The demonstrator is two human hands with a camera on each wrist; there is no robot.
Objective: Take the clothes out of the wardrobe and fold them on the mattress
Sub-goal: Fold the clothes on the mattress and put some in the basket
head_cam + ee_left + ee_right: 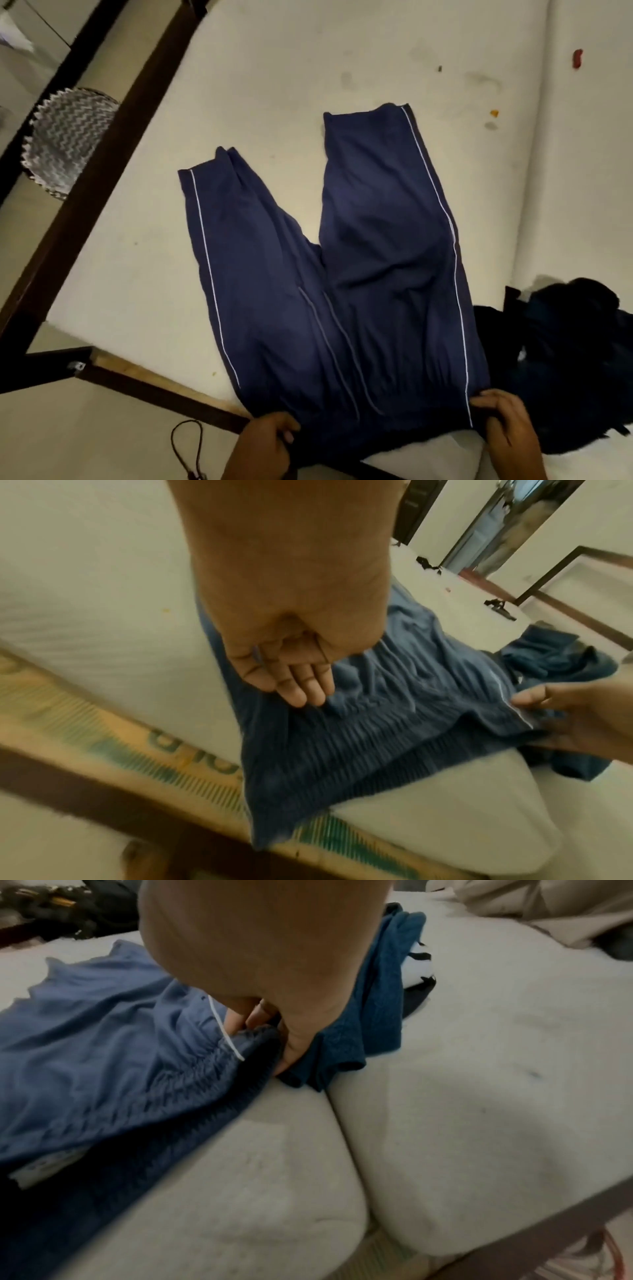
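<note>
Navy track pants [346,267] with thin white side stripes lie spread flat on the cream mattress [274,75], legs pointing away from me and waistband at the near edge. My left hand [270,435] grips the left end of the gathered waistband [359,739]; its fingers [301,685] curl onto the cloth. My right hand [496,418] pinches the right end of the waistband [219,1053] at the white stripe, fingers [253,1020] tucked into the fabric. In the left wrist view the right hand [582,712] shows at the right edge.
A heap of dark clothes [565,359] lies on the mattress just right of the pants, touching my right hand [369,1010]. The dark wooden bed frame [102,164] runs along the left and near edges. A zigzag-patterned basket [68,140] stands on the floor at left. A cord [191,442] lies on the floor.
</note>
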